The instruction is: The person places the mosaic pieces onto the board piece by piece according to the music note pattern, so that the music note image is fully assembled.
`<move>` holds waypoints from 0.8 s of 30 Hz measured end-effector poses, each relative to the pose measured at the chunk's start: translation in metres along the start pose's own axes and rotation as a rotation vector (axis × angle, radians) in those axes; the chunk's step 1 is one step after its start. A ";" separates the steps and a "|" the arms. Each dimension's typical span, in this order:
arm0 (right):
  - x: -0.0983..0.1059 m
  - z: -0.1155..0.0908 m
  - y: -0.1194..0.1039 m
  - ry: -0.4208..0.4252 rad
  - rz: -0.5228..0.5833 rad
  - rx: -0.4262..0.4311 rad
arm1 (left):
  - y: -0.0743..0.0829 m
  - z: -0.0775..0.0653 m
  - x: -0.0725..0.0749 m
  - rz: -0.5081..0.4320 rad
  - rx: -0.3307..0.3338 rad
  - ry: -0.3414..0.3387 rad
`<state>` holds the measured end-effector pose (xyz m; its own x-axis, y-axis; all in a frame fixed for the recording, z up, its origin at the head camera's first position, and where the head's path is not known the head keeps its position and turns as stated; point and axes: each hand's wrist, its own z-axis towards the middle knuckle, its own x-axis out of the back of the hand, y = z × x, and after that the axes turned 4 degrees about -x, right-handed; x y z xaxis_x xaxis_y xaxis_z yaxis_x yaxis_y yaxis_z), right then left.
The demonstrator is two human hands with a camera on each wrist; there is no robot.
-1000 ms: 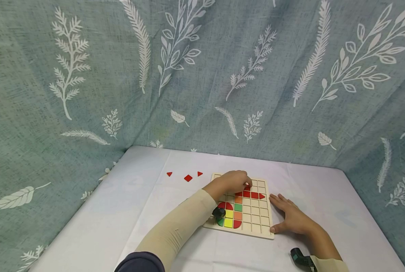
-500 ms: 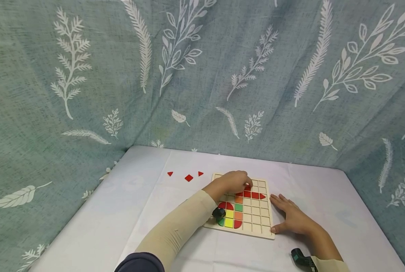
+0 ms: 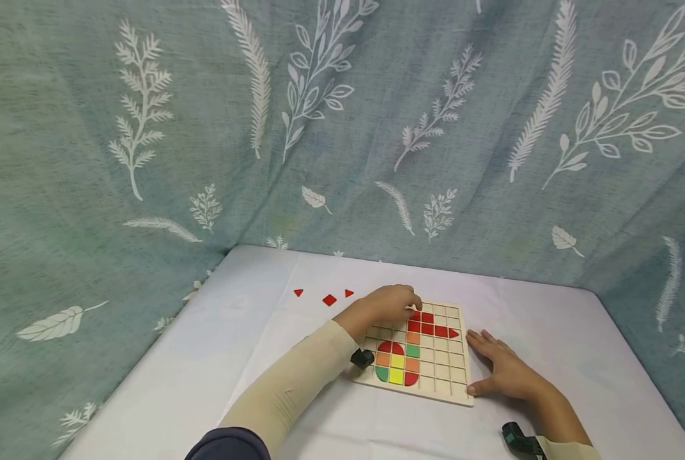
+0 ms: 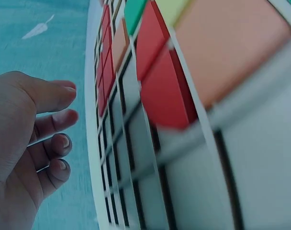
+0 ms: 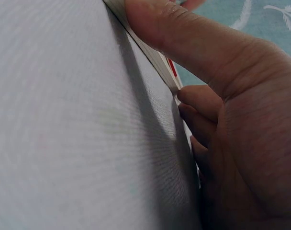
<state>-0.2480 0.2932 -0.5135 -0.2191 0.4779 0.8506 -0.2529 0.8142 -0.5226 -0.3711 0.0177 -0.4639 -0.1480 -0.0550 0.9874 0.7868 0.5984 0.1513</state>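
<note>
A pale wooden grid board [image 3: 456, 377] lies on the white cloth, several coloured pieces set in its cells. My left hand [image 3: 390, 303] hovers over its far left part, just left of the upper red squares [image 3: 422, 317]. The left wrist view shows that hand [image 4: 16, 134] with fingers loosely bent and nothing between thumb and forefinger. A red row ending in a red triangle [image 3: 454, 333] sits below those squares. My right hand [image 3: 506, 374] rests spread at the board's right edge; thumb and fingertips touch the edge in the right wrist view.
Beyond the board's left side lie a loose red square [image 3: 329, 299] and two red triangles, one farther left [image 3: 298, 292]. Green, yellow, orange and red pieces fill cells near the board's front left. A leaf-patterned curtain [image 3: 342, 191] stands behind the table.
My left hand has let go of the upper red pieces and drawn back left, uncovering two red squares. The right hand stays at the edge. The head view has shifted slightly.
</note>
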 end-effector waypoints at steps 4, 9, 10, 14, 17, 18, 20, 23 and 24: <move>-0.001 -0.001 -0.001 0.003 -0.010 -0.016 | -0.012 -0.014 0.002 0.011 0.025 0.017; -0.002 0.000 0.000 -0.003 -0.011 -0.026 | -0.027 -0.031 0.004 0.011 0.087 0.030; -0.001 0.000 0.001 -0.002 -0.012 -0.025 | -0.030 -0.032 0.004 0.009 0.096 0.033; 0.002 -0.001 0.003 0.004 -0.016 -0.009 | -0.044 -0.039 0.001 -0.010 0.125 0.066; 0.003 -0.002 0.003 0.008 -0.006 0.012 | -0.056 -0.047 0.000 -0.024 0.147 0.100; 0.003 -0.002 0.003 0.009 -0.002 0.020 | -0.060 -0.050 -0.001 -0.032 0.157 0.107; 0.002 -0.002 0.004 0.009 0.010 0.034 | -0.067 -0.058 -0.002 -0.045 0.189 0.109; -0.001 -0.001 0.006 0.008 0.012 0.040 | -0.075 -0.069 -0.005 -0.065 0.243 0.107; -0.002 -0.001 0.006 0.006 0.012 0.040 | -0.078 -0.073 -0.006 -0.068 0.252 0.115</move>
<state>-0.2485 0.2974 -0.5185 -0.2164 0.4901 0.8444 -0.2879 0.7944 -0.5348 -0.3872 -0.0871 -0.4783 -0.1153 -0.1833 0.9763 0.6018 0.7691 0.2154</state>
